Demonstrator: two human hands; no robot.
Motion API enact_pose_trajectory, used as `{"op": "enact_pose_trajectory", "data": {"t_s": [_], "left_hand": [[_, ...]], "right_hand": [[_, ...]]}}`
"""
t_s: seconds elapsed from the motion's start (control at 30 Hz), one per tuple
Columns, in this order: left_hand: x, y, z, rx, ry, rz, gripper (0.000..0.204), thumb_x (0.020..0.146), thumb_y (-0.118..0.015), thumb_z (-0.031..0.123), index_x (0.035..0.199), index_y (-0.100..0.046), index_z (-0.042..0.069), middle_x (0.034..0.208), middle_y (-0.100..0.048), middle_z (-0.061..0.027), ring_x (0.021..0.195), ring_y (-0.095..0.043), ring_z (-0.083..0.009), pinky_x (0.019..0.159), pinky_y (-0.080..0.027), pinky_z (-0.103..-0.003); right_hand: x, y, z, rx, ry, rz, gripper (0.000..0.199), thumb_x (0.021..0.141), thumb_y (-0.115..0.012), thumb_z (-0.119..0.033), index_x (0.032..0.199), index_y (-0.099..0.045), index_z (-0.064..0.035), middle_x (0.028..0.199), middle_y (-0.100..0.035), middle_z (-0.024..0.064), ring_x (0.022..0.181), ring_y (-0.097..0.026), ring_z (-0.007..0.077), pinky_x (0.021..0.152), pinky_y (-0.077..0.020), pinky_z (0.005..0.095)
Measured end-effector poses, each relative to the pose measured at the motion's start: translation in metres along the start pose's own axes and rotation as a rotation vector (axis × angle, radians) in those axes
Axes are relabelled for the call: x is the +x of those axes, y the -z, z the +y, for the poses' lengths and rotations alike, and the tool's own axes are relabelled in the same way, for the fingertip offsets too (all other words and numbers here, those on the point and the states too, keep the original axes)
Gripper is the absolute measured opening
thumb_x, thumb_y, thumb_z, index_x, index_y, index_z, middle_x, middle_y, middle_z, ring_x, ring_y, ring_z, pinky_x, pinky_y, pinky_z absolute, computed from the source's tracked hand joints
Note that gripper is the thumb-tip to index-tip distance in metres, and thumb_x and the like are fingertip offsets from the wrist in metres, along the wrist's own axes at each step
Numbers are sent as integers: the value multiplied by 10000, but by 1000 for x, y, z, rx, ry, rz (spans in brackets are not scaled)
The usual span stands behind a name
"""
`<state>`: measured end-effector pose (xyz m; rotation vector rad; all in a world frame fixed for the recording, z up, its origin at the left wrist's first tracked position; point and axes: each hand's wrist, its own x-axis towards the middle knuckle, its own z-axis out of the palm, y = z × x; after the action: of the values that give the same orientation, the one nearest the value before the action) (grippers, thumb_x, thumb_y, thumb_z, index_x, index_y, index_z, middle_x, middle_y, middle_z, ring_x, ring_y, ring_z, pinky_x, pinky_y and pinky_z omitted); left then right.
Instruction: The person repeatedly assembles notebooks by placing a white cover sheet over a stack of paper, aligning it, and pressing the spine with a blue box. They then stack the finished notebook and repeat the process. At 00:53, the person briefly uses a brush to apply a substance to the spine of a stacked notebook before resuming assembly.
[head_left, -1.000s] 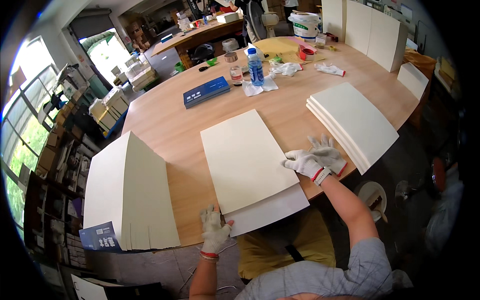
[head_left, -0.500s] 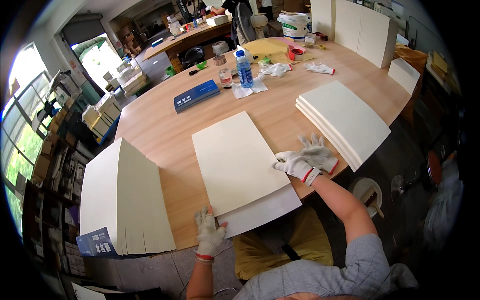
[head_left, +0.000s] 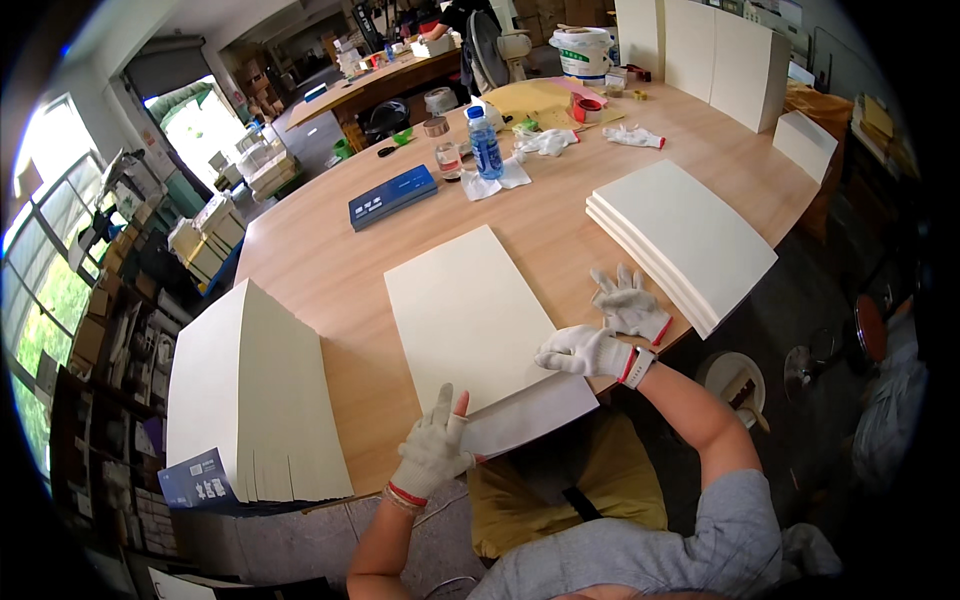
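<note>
A large cream board [head_left: 465, 310] lies flat on the table in front of me. Along its near edge a paler white strip [head_left: 530, 420] shows, reaching past the table's front edge. My left hand [head_left: 432, 448], in a white knit glove with some fingertips bare, rests at the near left corner, fingers stretched over the board. My right hand [head_left: 585, 353], gloved and wearing a pale wristband, lies at the near right corner with its fingers extended leftward. Beside it, an unworn white glove [head_left: 630, 302] lies on the table.
A tall stack of cream boards [head_left: 280, 400] stands at left, with a blue printed piece at its foot. Another cream stack [head_left: 685, 240] lies at right. Farther back are blue boxes [head_left: 392, 198], a water bottle [head_left: 485, 145], a glass jar [head_left: 448, 162] and a white bucket [head_left: 582, 55].
My left hand has moved from beside the near left corner up onto the board's near edge. My right hand has slid nearer to me and left, down to the near right corner.
</note>
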<state>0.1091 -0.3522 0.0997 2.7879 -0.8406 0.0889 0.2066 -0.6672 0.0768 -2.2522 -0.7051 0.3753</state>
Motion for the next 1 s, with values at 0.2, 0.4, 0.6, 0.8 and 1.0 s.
{"op": "enact_pose_trajectory", "data": {"t_s": [0.2,0.4,0.6,0.8,1.0], "left_hand": [[4,-2,-8,92,-25,5,650,695,-764,274,1284,-514,160,1299,-505,-169,989,-608,-328,854,-513,-396],[46,14,-38,-290,649,-187,258,771,-726,321,848,-714,75,738,-681,-76,683,-653,-196,661,-502,-336],[54,7,-38,-187,650,-213,304,781,-711,359,827,-704,58,667,-649,-116,651,-651,-244,634,-489,-366],[111,17,-43,286,36,-243,925,665,-809,328,1447,-320,260,1495,-292,-88,1272,-432,-261,1008,-384,-421],[157,13,1,578,-571,-582,1175,503,-886,217,1483,-245,322,1549,-199,-98,1394,-243,-293,1139,-234,-430]], "right_hand": [[1,18,19,265,-63,-168,645,903,-480,-601,1195,-615,-41,1207,-624,145,1164,-555,276,1003,-395,337],[5,8,-12,-144,-285,-13,550,814,-630,-558,1105,-667,-93,1043,-674,164,1020,-625,301,879,-467,367],[12,-26,0,-227,-241,303,342,752,-733,-375,807,-674,-43,823,-663,174,801,-641,358,716,-501,426],[20,-25,22,-178,-355,462,438,753,-729,-362,1000,-567,-39,1026,-616,177,901,-606,381,777,-481,431],[-25,39,18,-754,-169,708,451,843,-622,-307,1189,-506,-42,1114,-586,181,995,-584,363,850,-475,447]]}}
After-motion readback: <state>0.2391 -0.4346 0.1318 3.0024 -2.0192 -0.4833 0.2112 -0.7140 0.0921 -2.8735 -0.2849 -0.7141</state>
